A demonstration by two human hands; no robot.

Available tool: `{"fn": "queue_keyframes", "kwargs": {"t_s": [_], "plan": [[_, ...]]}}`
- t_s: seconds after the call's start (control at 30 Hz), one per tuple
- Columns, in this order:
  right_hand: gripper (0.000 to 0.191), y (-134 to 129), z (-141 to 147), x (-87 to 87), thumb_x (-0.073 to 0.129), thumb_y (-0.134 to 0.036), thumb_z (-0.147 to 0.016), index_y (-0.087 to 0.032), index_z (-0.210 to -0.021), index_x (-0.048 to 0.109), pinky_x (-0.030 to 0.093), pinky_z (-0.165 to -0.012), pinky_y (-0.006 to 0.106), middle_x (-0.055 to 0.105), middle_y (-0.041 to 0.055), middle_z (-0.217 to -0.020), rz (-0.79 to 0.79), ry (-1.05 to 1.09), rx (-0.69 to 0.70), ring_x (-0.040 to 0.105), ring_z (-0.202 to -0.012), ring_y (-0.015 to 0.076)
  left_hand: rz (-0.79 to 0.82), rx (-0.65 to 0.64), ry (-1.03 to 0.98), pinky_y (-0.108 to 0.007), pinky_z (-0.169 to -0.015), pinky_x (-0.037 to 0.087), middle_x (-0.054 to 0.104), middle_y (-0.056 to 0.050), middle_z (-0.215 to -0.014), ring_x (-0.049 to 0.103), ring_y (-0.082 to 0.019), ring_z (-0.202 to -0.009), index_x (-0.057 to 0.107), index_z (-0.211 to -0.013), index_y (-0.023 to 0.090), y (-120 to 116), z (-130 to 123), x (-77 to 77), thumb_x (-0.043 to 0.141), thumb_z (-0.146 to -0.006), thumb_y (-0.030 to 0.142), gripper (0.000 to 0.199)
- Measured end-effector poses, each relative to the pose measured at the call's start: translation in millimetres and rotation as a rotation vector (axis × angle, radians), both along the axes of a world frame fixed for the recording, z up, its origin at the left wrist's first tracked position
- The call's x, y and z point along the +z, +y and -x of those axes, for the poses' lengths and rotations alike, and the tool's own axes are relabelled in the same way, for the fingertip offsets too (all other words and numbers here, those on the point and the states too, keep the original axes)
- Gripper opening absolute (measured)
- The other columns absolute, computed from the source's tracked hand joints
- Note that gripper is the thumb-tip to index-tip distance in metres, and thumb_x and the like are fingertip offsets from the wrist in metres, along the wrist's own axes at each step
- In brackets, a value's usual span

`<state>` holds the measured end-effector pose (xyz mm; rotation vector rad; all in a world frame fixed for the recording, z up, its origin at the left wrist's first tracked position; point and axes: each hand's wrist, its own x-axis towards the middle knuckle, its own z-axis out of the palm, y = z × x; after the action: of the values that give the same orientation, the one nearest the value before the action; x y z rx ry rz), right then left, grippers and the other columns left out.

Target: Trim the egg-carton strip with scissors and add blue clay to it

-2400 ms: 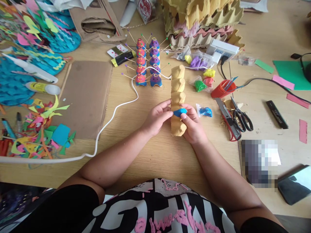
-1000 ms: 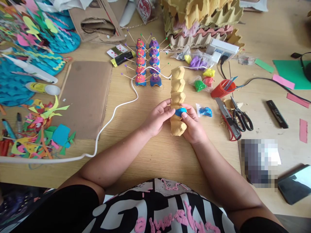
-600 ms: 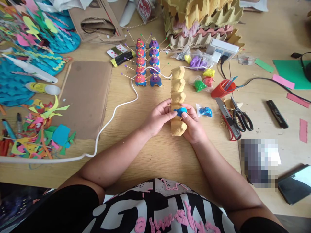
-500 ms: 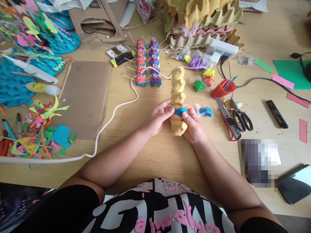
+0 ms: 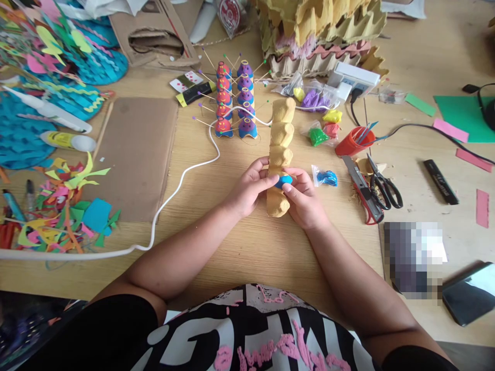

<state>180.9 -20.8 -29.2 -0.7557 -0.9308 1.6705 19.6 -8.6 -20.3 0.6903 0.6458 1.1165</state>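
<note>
A yellow egg carton strip (image 5: 281,135) with several bumps is held upright in front of me between both hands. A flattened piece of blue clay (image 5: 285,181) lies across its lower part. My left hand (image 5: 250,189) grips the strip's left edge, its thumb touching the clay's left end. From the other side my right hand (image 5: 305,198) closes on the strip, thumb on the clay and fingers partly hidden behind. Just right of that hand lies an opened bag of blue clay (image 5: 327,178).
Two finished caterpillars, red (image 5: 224,98) and purple (image 5: 245,98), stand behind a white cable (image 5: 185,172). To the right are a red cup (image 5: 353,141), a box cutter (image 5: 365,193) and scissors (image 5: 382,185). Cardboard (image 5: 133,159) and paper scraps (image 5: 65,216) lie left.
The egg carton strip has shifted slightly left and turned a little. My right thumb has moved left over the blue clay, which now shows less of its length.
</note>
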Motion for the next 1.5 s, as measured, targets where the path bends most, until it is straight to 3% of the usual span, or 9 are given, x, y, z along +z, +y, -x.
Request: {"fn": "queue_keyframes", "kwargs": {"t_s": [0.37,0.6,0.77,0.9,1.17,1.4,1.5], "plan": [[0.043,-1.3,1.3,0.6,0.097,-0.046,-0.081,-0.035,-0.113,0.07,0.062,-0.099,0.034,0.077,-0.0045,-0.105,0.001,-0.033,-0.001,0.073,-0.099,0.0156,0.041,0.003,0.013,-0.028,-0.08,0.053,0.081,0.001,-0.098,0.073,-0.015,-0.086,0.067,-0.123,0.026,0.0,2.1,0.0,0.095,-0.08,0.038,0.053],[0.043,0.1,-0.2,3.7,0.095,-0.048,-0.083,-0.035,-0.115,0.069,0.064,-0.086,0.031,0.078,-0.006,-0.098,0.037,0.014,0.007,0.074,-0.088,0.0138,0.027,-0.019,0.028,-0.03,-0.08,0.058,0.082,-0.005,-0.113,0.078,-0.024,-0.105,0.07,-0.131,0.024,2.8,-0.3,0.4,0.083,-0.089,0.06,0.056],[0.049,0.8,-1.5,4.5,0.096,-0.052,-0.08,-0.035,-0.116,0.068,0.066,-0.086,0.035,0.08,-0.0042,-0.1,0.086,0.001,-0.017,0.075,-0.089,0.0166,0.013,-0.062,0.04,-0.028,-0.08,0.058,0.083,-0.006,-0.114,0.078,-0.02,-0.096,0.07,-0.137,0.022,2.4,1.4,0.0,0.086,-0.09,0.048,0.056],[0.049,1.5,-1.4,2.7,0.096,-0.053,-0.079,-0.034,-0.115,0.07,0.067,-0.085,0.035,0.081,-0.0034,-0.104,0.112,0.015,-0.059,0.076,-0.09,0.0174,-0.01,-0.043,0.041,-0.028,-0.09,0.057,0.083,-0.008,-0.117,0.077,-0.021,-0.107,0.073,-0.133,0.021,1.2,-1.4,2.4,0.094,-0.082,0.042,0.058],[0.045,1.4,-2.9,0.1,0.092,-0.052,-0.085,-0.035,-0.119,0.068,0.066,-0.088,0.036,0.08,-0.0036,-0.106,0.075,-0.002,-0.04,0.076,-0.095,0.018,-0.055,0.005,0.147,-0.025,-0.085,0.055,0.078,-0.002,-0.092,0.074,-0.018,-0.094,0.076,-0.134,0.022,0.7,-2.0,0.8,0.096,-0.082,0.041,0.058],[0.049,1.6,-1.8,3.6,0.094,-0.055,-0.081,-0.035,-0.117,0.067,0.067,-0.084,0.037,0.08,-0.004,-0.1,0.093,0.016,-0.029,0.076,-0.087,0.0182,-0.048,-0.048,0.054,-0.029,-0.093,0.059,0.082,-0.008,-0.121,0.077,-0.024,-0.114,0.075,-0.134,0.022,1.2,-2.0,3.7,0.091,-0.086,0.05,0.058],[0.05,1.3,-0.8,5.0,0.095,-0.054,-0.08,-0.035,-0.117,0.067,0.066,-0.083,0.035,0.079,-0.004,-0.098,0.084,-0.016,-0.031,0.075,-0.086,0.0178,0.002,-0.029,0.04,-0.031,-0.089,0.061,0.083,-0.008,-0.123,0.078,-0.025,-0.111,0.074,-0.133,0.023,0.9,-3.0,3.5,0.087,-0.089,0.053,0.055]]}}
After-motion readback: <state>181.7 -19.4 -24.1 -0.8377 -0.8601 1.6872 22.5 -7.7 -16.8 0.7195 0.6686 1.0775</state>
